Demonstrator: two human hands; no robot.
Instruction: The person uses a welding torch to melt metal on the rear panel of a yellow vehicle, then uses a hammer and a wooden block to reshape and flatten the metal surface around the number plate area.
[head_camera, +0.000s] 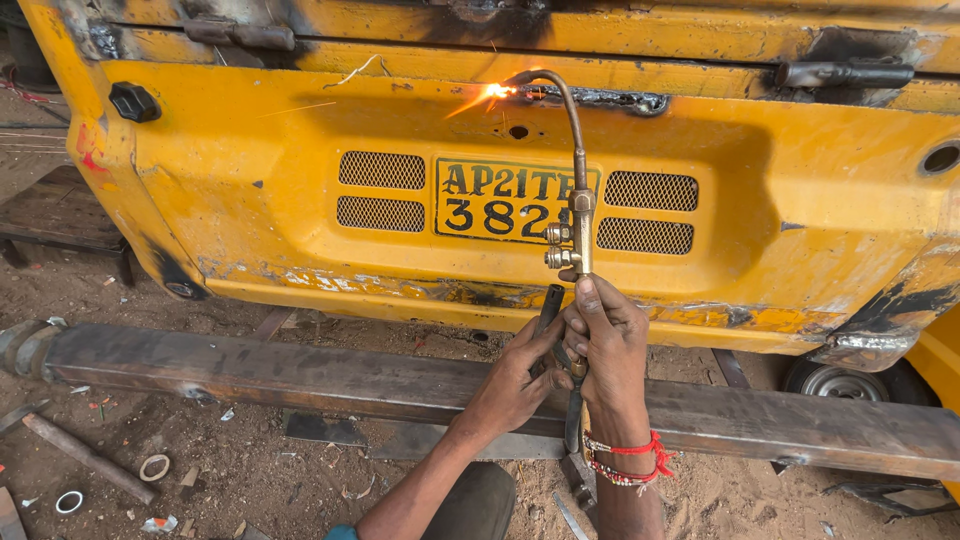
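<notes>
Both hands are gripping a brass gas torch (578, 215), right hand (610, 340) wrapped tight round the handle, left hand (515, 380) curled just beside it, flame tip sparking near the top edge of the yellow vehicle panel (250, 190).

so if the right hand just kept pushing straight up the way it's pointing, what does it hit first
Probably the yellow vehicle panel. The right hand points up along the brass cutting torch it grips, whose curved tip already flames at the blackened seam above the number plate. Depth is hard to judge.
</notes>
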